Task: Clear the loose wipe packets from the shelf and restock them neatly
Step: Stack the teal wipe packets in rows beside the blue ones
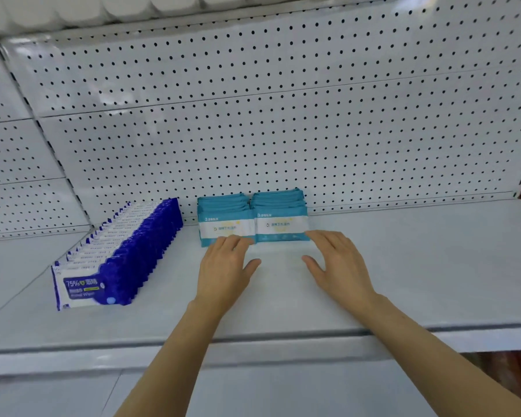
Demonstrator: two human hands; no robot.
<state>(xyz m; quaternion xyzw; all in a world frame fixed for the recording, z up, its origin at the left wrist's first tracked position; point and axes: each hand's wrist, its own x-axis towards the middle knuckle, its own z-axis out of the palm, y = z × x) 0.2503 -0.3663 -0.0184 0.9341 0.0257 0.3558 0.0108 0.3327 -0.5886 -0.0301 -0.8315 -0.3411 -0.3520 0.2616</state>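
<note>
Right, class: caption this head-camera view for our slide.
Two open hands, left hand and right hand, square up teal wipe packets beside blue wipe packets.

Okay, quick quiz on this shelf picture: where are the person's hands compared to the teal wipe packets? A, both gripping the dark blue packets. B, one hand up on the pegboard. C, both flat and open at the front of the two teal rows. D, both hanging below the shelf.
C: the left hand and right hand lie open, fingertips at the front of the teal wipe packets.
</note>
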